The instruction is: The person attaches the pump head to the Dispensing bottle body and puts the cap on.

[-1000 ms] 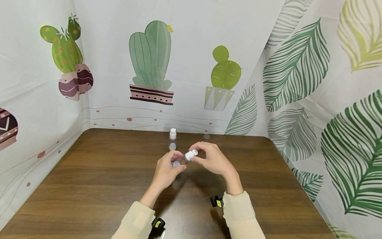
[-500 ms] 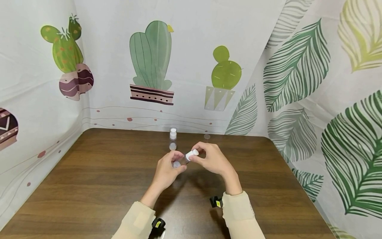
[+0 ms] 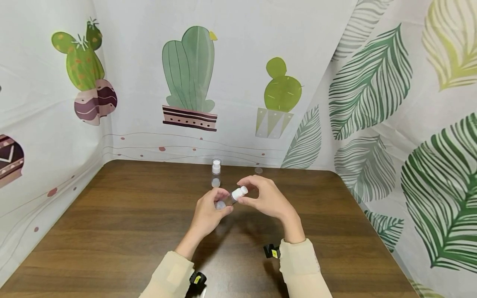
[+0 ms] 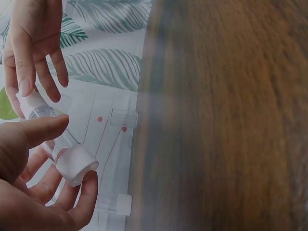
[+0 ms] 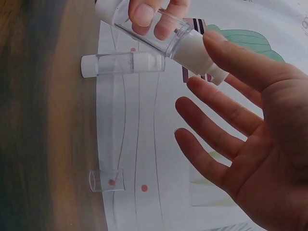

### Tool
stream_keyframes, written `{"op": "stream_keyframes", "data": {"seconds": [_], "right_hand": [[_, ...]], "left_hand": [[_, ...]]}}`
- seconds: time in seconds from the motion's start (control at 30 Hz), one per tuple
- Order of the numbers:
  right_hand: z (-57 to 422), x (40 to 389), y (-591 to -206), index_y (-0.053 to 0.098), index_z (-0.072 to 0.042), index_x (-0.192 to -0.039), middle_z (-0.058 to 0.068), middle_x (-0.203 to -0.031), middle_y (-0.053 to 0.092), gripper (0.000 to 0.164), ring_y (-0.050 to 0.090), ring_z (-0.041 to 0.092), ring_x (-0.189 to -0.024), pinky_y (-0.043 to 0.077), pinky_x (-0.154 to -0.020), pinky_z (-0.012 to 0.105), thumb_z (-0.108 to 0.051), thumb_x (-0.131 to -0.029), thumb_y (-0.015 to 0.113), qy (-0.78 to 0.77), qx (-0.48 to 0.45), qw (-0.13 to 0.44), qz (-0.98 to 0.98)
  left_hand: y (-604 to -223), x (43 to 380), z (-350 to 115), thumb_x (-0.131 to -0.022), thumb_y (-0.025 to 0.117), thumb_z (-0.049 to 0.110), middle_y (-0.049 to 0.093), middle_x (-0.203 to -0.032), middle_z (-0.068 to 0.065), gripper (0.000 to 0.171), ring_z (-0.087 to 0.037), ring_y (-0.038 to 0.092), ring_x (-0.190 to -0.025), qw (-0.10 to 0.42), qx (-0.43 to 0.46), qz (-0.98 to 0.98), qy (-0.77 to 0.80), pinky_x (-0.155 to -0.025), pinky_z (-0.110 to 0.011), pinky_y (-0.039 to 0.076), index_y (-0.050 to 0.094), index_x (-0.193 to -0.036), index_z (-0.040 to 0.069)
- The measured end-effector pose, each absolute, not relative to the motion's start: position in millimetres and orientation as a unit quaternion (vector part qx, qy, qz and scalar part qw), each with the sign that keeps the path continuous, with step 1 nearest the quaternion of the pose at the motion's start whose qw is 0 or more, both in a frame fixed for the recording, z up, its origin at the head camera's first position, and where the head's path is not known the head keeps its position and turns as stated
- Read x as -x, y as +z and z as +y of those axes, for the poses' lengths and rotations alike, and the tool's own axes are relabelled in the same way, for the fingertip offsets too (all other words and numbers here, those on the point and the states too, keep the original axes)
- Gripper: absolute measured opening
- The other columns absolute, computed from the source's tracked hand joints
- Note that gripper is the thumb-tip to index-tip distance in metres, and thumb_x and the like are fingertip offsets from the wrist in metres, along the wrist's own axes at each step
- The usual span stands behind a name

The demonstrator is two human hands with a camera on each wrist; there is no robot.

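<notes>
Above the table, my left hand holds a small clear pump bottle by its transparent body, tilted with its top toward the upper right. The bottle's white base shows between the left fingers in the left wrist view. My right hand pinches the white pump top between thumb and index finger; its other fingers extend loosely, apart from the bottle. In the right wrist view the white collar and nozzle are plain to see, and the bottle wears no clear overcap.
A second pump bottle, with a clear overcap over its white top, stands upright near the back of the wooden table. To its right is a loose transparent cap. A printed cloth hangs behind the table.
The right fingers and thumb shift slightly on the white pump top, and the right wrist moves a little to the right. My left hand and the standing bottle stay put.
</notes>
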State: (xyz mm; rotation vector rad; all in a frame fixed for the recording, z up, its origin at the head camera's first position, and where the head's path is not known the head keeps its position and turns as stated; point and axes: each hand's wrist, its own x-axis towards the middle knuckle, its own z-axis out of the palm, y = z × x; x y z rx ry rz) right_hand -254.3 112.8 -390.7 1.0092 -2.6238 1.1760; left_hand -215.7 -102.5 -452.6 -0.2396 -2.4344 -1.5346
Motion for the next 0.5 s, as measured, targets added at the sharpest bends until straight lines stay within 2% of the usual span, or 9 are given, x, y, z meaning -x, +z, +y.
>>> {"op": "stream_keyframes", "data": {"seconds": [0.33,0.5], "right_hand": [[112.9,254.9,-392.1,0.074,-0.013,-0.117,-0.007,-0.108,0.073,0.034,0.067,0.013,-0.101,0.055,-0.092,0.038,-0.004,-0.087,0.087,0.383,-0.355,0.053,-0.851],[112.0,254.1,-391.8,0.074,-0.012,-0.116,-0.006,-0.107,0.074,0.031,0.066,0.014,-0.1,0.055,-0.092,0.037,-0.001,-0.089,0.085,0.387,-0.356,0.042,-0.85]], "left_hand": [[-452.6,215.6,-102.4,-0.082,0.091,0.005,0.076,-0.118,-0.005,0.037,-0.025,0.07,-0.113,0.127,0.083,-0.836,-0.528,-0.1,-0.05,0.054,0.072,-0.113,0.013],[-452.9,215.4,-102.3,-0.083,0.09,0.006,0.076,-0.118,-0.004,0.037,-0.025,0.07,-0.113,0.127,0.085,-0.836,-0.526,-0.1,-0.049,0.054,0.071,-0.113,0.013]]}}
